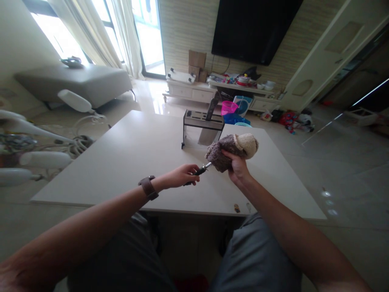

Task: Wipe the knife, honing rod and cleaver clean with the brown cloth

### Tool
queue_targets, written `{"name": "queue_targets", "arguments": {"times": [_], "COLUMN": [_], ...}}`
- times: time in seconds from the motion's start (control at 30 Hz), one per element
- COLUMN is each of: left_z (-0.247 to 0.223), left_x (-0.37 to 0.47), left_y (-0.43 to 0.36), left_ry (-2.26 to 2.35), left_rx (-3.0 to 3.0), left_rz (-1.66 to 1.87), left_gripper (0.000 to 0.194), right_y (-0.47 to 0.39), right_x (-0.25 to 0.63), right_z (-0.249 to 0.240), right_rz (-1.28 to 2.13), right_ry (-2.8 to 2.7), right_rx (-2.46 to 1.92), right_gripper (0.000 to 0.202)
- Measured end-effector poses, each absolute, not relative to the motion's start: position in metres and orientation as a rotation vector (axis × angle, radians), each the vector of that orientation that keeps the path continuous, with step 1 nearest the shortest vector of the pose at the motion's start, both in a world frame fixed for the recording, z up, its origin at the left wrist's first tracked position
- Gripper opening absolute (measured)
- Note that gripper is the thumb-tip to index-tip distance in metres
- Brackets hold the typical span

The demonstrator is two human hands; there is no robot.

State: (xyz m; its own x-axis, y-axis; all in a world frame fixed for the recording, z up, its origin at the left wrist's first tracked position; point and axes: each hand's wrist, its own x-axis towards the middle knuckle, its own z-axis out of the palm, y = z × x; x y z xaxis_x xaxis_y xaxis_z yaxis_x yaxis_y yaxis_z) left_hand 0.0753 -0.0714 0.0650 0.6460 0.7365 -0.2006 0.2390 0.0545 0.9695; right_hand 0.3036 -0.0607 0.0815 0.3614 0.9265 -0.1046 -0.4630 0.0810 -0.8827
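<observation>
My left hand (187,175) is closed round the black handle of a metal-shafted tool (199,170), which points up and to the right. The tip of its shaft meets or goes behind a brown and cream cloth bundle (225,151); its end is hidden. My right hand (238,166) grips that bundle from below, thumb across its front. Both hands are above the white table (127,162). Just beyond them a knife block (203,118) with a dark frame and clear sides stands on the table, a black handle sticking up from its top.
Two small objects, one of them a brown figure (236,208), lie near the table's front edge. White chairs (74,100) are at the left. Past the table are a low cabinet (202,95), a pink basket (228,107) and a blue item on the floor.
</observation>
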Motion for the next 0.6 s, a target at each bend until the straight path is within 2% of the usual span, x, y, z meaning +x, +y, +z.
{"name": "queue_targets", "arguments": {"times": [0.13, 0.33, 0.5, 0.6], "left_z": [0.069, 0.073, 0.074, 0.078], "left_x": [0.078, 0.082, 0.087, 0.09], "left_y": [-0.073, -0.081, -0.089, -0.089], "left_ry": [0.838, 0.772, 0.757, 0.756], "left_rx": [1.546, 1.496, 1.394, 1.321], "left_rz": [0.577, 0.619, 0.611, 0.65], "left_gripper": [0.028, 0.031, 0.028, 0.027], "right_y": [-0.06, -0.068, -0.064, -0.055], "right_x": [0.304, 0.29, 0.289, 0.301], "right_z": [0.081, 0.075, 0.077, 0.083], "right_rz": [1.235, 1.44, 1.399, 1.358], "right_ry": [-0.555, -0.597, -0.639, -0.647], "right_rx": [-1.017, -0.969, -0.949, -0.937], "right_gripper": [0.039, 0.047, 0.05, 0.041]}}
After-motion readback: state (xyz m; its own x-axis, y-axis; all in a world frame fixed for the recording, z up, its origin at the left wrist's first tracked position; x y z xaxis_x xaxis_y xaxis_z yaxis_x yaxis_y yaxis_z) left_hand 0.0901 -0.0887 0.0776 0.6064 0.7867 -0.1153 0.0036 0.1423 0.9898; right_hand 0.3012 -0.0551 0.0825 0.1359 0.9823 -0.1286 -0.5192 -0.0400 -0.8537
